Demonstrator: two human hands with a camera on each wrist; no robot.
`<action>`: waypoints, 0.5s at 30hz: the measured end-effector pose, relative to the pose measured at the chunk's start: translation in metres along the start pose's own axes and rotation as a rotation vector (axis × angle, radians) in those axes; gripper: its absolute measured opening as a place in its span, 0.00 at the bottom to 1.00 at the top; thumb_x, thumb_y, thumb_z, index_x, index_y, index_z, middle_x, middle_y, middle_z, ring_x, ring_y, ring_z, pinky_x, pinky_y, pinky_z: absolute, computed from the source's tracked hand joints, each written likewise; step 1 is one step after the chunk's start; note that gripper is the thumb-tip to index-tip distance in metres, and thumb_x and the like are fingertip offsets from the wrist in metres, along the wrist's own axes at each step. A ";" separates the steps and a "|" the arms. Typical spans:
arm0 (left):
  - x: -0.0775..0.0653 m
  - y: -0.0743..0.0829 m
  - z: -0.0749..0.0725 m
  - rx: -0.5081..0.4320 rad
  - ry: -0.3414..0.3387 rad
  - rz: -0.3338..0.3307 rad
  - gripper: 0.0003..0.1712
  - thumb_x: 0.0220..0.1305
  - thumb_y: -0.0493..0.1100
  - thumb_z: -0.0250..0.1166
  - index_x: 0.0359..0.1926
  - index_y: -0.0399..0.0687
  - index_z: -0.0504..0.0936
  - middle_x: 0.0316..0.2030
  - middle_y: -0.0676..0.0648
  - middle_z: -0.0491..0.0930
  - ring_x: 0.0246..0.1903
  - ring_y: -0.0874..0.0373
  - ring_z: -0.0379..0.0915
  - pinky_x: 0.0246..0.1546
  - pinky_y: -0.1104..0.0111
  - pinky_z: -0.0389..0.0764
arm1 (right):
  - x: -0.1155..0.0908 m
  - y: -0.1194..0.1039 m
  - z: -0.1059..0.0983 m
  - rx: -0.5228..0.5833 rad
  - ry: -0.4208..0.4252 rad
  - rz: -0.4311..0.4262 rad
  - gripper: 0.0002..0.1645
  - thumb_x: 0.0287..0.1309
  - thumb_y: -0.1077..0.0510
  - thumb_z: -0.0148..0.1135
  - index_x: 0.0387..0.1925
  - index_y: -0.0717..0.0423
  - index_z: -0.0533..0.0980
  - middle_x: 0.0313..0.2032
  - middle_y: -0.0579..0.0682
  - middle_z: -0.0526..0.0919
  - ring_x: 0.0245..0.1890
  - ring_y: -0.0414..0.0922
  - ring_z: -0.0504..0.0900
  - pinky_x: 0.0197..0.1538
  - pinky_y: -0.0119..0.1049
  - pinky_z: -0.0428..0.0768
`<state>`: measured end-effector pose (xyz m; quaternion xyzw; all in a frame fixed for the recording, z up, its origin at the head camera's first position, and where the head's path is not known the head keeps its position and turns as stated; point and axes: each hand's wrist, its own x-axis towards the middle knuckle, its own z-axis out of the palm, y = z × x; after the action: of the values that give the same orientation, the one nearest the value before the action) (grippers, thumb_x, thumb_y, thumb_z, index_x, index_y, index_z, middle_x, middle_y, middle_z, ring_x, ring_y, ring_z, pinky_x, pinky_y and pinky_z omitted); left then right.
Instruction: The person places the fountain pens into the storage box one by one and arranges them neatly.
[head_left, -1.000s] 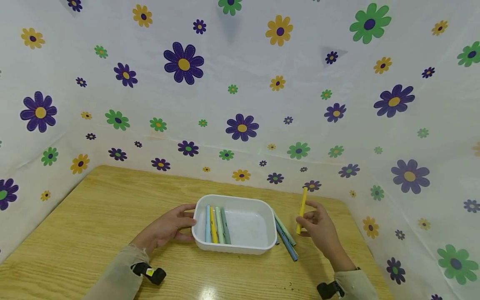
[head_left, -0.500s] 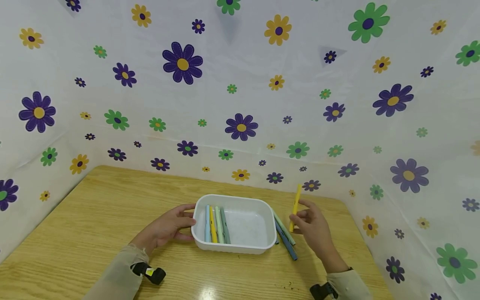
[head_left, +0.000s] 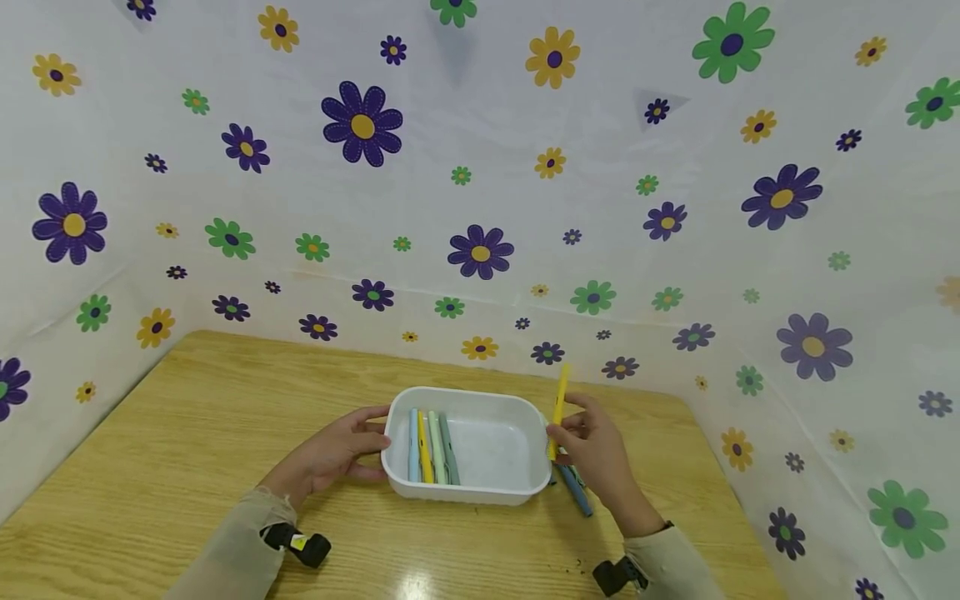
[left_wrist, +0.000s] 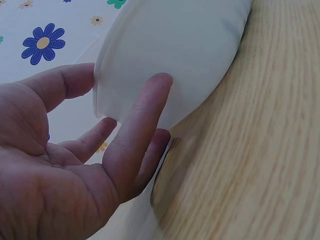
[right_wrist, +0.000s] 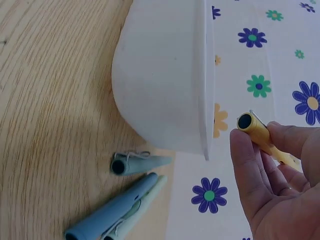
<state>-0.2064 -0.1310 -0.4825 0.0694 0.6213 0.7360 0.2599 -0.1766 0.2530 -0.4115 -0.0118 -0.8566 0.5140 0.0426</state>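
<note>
A white plastic box (head_left: 495, 493) stands on the table with several pens inside at its left end: light blue (head_left: 414, 446), yellow (head_left: 425, 450), pale green (head_left: 438, 450) and grey-green (head_left: 450, 450). At that end my left hand (head_left: 341, 450) has its fairly straight fingers spread against the outer wall and rim. My right hand (head_left: 596, 454) pinches another yellow pen (head_left: 559, 412) between thumb and fingers, nearly upright beside the box's right rim. In the right wrist view this pen's dark round end (right_wrist: 244, 121) faces the camera.
To the right of the box lie a blue pen (right_wrist: 112, 210), a pale green pen (right_wrist: 142, 205) and a grey-green pen (right_wrist: 137, 164), partly covered by my right hand in the head view. A flower-patterned sheet (head_left: 420, 208) closes off the wooden table (head_left: 247, 392) behind and at the sides.
My right hand has moved left with the yellow pen, from right of the loose pens to the box's right rim. My left hand and the box have stayed put.
</note>
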 end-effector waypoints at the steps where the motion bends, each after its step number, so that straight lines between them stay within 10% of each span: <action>1: 0.000 0.000 0.000 0.000 0.000 0.001 0.43 0.73 0.38 0.62 0.81 0.41 0.50 0.71 0.27 0.62 0.56 0.45 0.80 0.52 0.48 0.87 | 0.000 -0.001 0.002 0.001 -0.002 0.007 0.34 0.66 0.63 0.68 0.71 0.54 0.68 0.44 0.59 0.80 0.39 0.48 0.84 0.36 0.45 0.92; 15: 0.000 0.000 -0.001 0.008 -0.005 0.004 0.43 0.73 0.38 0.63 0.81 0.41 0.50 0.71 0.27 0.63 0.55 0.45 0.81 0.51 0.48 0.87 | 0.005 -0.016 0.036 -0.017 -0.136 0.101 0.34 0.64 0.65 0.70 0.69 0.57 0.68 0.40 0.56 0.78 0.34 0.47 0.83 0.31 0.44 0.91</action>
<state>-0.2068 -0.1319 -0.4832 0.0735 0.6235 0.7338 0.2595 -0.1840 0.2139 -0.4142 -0.0205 -0.8601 0.5080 -0.0417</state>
